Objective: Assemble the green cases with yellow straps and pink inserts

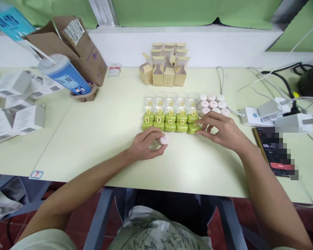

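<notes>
My left hand (145,143) rests on the pale table (99,139) with its fingers curled round a small pink rounded piece (163,140). Just beyond it lie two rows of green cases (169,121) with yellow loops on top. My right hand (220,130) has its fingertips on the green case (193,128) at the right end of the near row. Behind the green ones stands a row of clear plastic cases (171,100). A cluster of pink rounded pieces (214,104) lies to their right.
Small tan cartons (165,66) stand stacked at the back. At the left are white boxes (18,104), a blue-labelled cup (65,74) and open cardboard boxes (75,45). At the right lie a power strip with adapters and cables (276,116) and a phone (273,152).
</notes>
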### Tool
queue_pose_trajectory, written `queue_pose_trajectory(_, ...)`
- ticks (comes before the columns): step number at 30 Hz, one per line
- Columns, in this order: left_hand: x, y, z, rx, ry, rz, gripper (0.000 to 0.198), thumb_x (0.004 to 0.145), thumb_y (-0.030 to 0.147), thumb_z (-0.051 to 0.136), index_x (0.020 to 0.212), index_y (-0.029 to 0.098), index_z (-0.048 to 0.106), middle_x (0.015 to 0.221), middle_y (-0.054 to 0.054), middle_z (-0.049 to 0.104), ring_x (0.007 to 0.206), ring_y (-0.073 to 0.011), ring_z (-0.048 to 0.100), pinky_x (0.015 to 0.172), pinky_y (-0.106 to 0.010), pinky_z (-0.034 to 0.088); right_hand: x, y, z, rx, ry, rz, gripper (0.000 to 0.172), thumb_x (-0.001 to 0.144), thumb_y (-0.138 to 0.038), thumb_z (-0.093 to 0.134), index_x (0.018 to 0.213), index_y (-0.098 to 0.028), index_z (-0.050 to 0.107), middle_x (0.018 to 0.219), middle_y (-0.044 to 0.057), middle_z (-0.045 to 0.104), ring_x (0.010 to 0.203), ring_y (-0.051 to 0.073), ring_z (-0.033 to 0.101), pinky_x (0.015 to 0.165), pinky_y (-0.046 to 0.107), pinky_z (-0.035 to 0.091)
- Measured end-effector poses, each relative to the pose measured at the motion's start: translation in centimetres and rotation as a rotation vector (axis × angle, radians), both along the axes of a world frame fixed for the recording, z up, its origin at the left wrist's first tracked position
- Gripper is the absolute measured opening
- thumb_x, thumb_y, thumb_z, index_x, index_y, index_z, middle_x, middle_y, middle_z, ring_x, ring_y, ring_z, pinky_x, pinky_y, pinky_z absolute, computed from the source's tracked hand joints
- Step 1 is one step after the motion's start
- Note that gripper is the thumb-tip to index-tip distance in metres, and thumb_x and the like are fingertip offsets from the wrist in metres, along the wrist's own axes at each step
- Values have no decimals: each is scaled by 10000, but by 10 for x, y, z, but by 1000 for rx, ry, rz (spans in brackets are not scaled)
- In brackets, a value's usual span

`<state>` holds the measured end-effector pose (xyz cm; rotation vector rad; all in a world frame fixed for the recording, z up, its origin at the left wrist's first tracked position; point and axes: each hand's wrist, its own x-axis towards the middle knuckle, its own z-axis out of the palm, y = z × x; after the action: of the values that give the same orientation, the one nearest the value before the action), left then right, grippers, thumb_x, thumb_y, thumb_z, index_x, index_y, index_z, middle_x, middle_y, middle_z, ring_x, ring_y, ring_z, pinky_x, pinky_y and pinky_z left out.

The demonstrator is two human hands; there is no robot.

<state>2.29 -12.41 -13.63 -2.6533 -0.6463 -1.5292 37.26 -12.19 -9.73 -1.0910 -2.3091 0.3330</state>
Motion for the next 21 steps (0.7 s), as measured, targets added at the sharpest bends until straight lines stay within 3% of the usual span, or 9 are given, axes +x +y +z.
queue_pose_trajectory(7,1,0,0,-13,-9,3,318,963,236,807,1245,236,659,1018,-44,762,875,-179,775,721,-275,674,-2,0,-2,24,-43,-37,274,1107,-384,702,1325,-235,774,1071,93,732,754,232,761,763,422,670)
queue_pose_trajectory(15,0,1,-1,-33,3,-5,334,958,236,808,1254,254,654,1013,-41,777,867,-187,787,715,-286,676,-6,-4,2,0,-53,-129,397,1112,-494,672,1412,-247,752,1120,114,779,769,247,792,815,434,691)
queue_pose_trajectory(21,0,-1,2,-34,8,11,319,966,244,800,1248,259,653,1014,-37,773,867,-179,783,716,-286,672,-5,-3,-3,-21,-64,-287,383,1131,-437,603,1442,-247,719,1087,89,870,735,257,814,700,397,643)
